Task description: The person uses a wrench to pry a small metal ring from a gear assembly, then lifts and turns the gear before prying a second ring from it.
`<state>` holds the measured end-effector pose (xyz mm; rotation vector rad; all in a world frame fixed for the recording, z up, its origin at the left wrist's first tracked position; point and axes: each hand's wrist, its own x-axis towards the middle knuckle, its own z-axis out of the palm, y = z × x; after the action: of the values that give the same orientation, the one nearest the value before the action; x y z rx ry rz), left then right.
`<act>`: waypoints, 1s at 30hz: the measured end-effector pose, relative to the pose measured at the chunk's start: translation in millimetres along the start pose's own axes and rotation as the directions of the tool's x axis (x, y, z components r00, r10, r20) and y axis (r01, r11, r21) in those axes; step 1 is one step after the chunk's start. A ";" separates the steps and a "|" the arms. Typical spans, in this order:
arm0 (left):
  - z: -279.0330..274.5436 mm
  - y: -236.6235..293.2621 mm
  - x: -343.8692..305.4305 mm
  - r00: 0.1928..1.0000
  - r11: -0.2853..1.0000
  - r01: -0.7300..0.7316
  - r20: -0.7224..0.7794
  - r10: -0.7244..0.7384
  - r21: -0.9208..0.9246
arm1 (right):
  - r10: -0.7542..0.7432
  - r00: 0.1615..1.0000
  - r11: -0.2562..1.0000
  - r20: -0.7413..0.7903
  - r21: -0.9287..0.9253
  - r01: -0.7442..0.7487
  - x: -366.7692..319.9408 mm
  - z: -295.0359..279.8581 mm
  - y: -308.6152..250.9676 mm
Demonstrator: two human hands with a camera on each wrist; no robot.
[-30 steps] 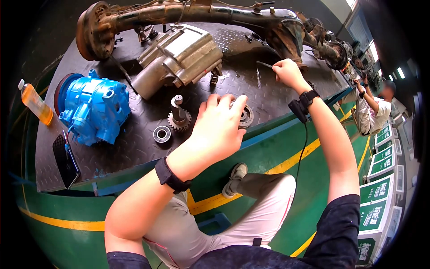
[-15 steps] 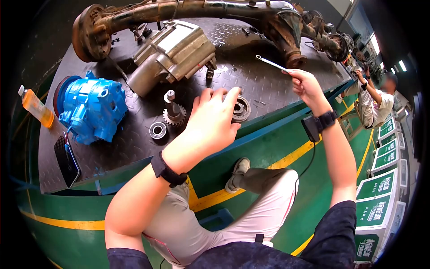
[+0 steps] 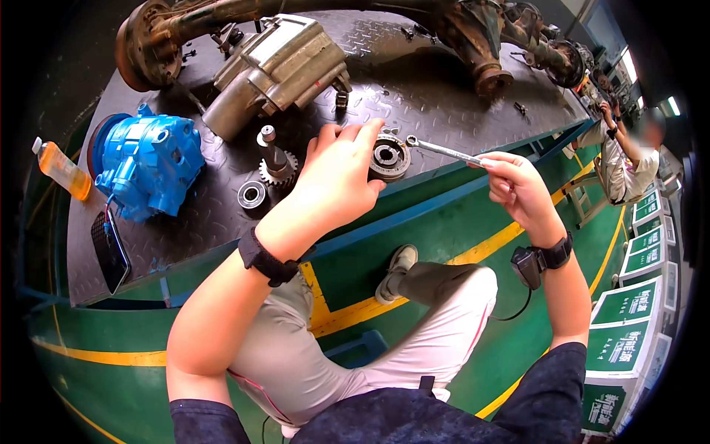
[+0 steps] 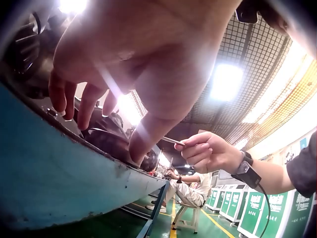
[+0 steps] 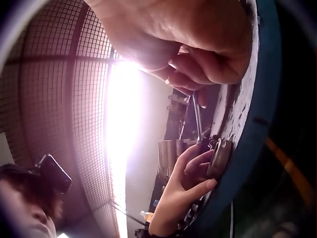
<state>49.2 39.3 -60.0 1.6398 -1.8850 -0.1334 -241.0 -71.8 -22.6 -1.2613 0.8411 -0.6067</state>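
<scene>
My right hand [image 3: 521, 194] pinches a slim silver ring spanner [image 3: 447, 152] by one end, between thumb and fingers. The spanner's ring end points left, close beside a round metal bearing-like part [image 3: 390, 157] with a toothed centre hole, near the table's front edge. My left hand [image 3: 333, 181] hovers at the left of that round part, fingers spread and bent a little, thumb near its rim. Left of this hand, a gear shaft [image 3: 277, 164] stands upright, with a small ball bearing [image 3: 252, 195] beside it. In the right wrist view the spanner [image 5: 197, 119] reaches toward the left hand [image 5: 181, 193].
A grey metal housing [image 3: 277, 70] and a blue casing [image 3: 148, 166] stand on the dark tread-plate table [image 3: 177, 251]. A rusty axle [image 3: 355, 4] lies along the back. A phone [image 3: 111, 251] and an orange bottle [image 3: 63, 172] are left. Another person [image 3: 629, 166] sits far right.
My right hand has brought the spanner from the back of the table toward me, turning its ring end to the round part. The left hand stays beside that part, shifting slightly in view.
</scene>
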 end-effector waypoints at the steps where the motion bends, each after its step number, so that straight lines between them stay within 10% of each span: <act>1: -0.2 -0.3 -0.2 1.000 1.000 -0.010 -0.008 0.010 -0.007 | 0.001 1.000 1.000 -0.004 -0.002 -0.001 -0.6 0.3 0.7; 14: 7.2 -5.3 3.0 0.999 0.997 -0.045 -0.009 0.045 -0.069 | -0.173 0.973 0.946 -0.154 -0.302 0.121 -3.2 15.2 15.2; 18: 10.4 -5.8 5.2 0.999 0.998 -0.047 -0.014 0.046 -0.052 | -0.394 0.913 0.774 -0.108 -0.575 0.266 -14.9 29.6 20.0; 24: 12.3 -4.2 7.2 0.999 0.998 -0.035 0.005 0.035 -0.045 | -0.762 0.596 0.066 0.254 -0.884 0.462 -26.9 46.1 32.4; 30: 12.9 -2.1 10.9 0.999 0.999 -0.047 0.003 0.047 -0.024 | -0.835 0.534 0.166 0.131 -0.866 0.472 -24.1 43.8 36.0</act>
<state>44.2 24.7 -67.1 1.5789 -1.9162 -0.1394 -220.7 -19.9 -48.9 -2.5956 0.8774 -1.3254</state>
